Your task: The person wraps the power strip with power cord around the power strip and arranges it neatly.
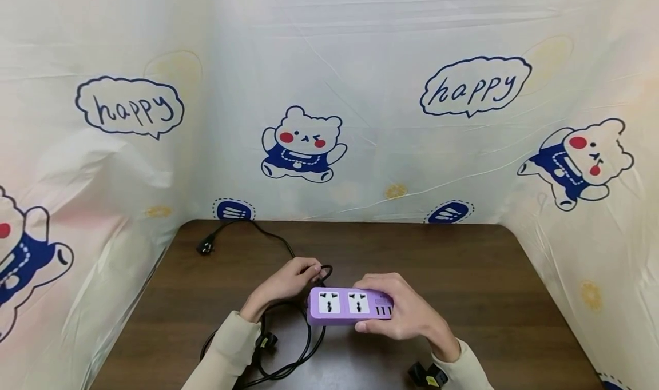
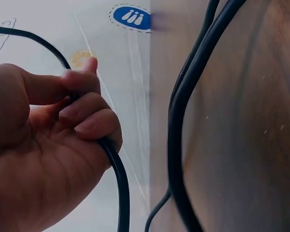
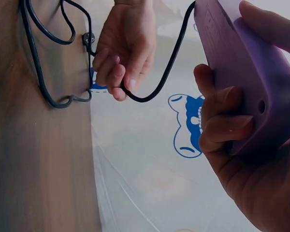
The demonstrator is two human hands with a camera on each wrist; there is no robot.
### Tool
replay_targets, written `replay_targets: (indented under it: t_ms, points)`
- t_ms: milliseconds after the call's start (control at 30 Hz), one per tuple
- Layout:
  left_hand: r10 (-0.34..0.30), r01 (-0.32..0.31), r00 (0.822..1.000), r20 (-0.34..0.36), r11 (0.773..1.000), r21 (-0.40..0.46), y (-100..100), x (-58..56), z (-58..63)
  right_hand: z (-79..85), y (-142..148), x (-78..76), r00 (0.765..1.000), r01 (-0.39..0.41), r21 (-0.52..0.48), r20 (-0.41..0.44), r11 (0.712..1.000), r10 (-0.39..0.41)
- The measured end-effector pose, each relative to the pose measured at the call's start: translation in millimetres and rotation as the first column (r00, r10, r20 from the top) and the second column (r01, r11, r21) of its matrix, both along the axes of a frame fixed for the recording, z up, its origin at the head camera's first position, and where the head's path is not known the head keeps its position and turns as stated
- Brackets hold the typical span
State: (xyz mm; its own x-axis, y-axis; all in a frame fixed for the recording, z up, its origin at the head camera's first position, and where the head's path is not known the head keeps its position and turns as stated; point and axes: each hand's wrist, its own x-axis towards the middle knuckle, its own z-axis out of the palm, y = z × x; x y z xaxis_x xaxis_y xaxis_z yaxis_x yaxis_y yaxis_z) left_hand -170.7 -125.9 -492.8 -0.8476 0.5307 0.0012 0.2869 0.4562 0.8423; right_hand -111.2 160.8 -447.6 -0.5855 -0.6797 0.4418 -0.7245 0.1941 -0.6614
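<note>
My right hand (image 1: 399, 307) grips a purple power strip (image 1: 316, 315) by its right end, thumb along the near side and fingers along the far side. Two white sockets and several USB ports face up toward the head camera. In the right wrist view the underside of the power strip (image 3: 232, 53) shows, held off the table. My left hand (image 1: 290, 278) pinches the black power cord (image 2: 120, 179) just left of the strip, its fingers curled round it. From there the cord bends in a short loop to the strip's left end. Several slack loops of cord (image 1: 309, 344) hang below.
The cord's plug (image 1: 206, 245) lies at the far left of the brown table (image 1: 437, 253). Black wrist devices (image 1: 427, 374) sit at both sleeves. Printed white sheeting (image 1: 381, 92) stands round the table's back and sides.
</note>
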Motion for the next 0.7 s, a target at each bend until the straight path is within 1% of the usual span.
replay_targets:
  t_ms: [67, 167, 233, 333, 500, 600, 700]
  points:
    - [-0.007, 0.006, 1.0, -0.018, 1.0, -0.03, 0, -1.4, 2.6, -0.5, -1, 0.3, 1.0, -0.017, 0.01, 0.01, 1.0, 0.017]
    - [0.011, -0.016, 0.998, -0.069, 0.997, -0.081, 1, -4.3, 7.5, -0.9, -2, 0.7, 0.999, -0.042, 0.02, 0.028, 0.999, 0.041]
    - [0.025, -0.037, 0.993, -0.115, 0.994, -0.106, 1, -5.9, 10.9, -1.4, -3, 1.1, 0.998, -0.052, 0.027, 0.035, 0.998, 0.051]
    - [0.037, -0.058, 0.984, -0.174, 0.991, -0.12, 3, -5.7, 20.3, -3.3, -5, 1.2, 0.998, -0.06, 0.049, 0.038, 0.997, 0.058]
    - [0.041, -0.077, 0.962, -0.271, 0.989, -0.123, 10, -1.7, 39.1, -8.8, -8, -0.7, 0.998, -0.065, 0.088, 0.02, 0.994, 0.064]
    - [0.031, -0.077, 0.943, -0.332, 0.989, -0.127, 15, 1.6, 46.9, -12.2, -10, -1.8, 0.997, -0.069, 0.104, 0.022, 0.992, 0.067]
    - [0.009, -0.064, 0.923, -0.385, 0.99, -0.13, 19, 5.4, 53.4, -15.1, -11, -2.3, 0.997, -0.068, 0.124, 0.036, 0.99, 0.064]
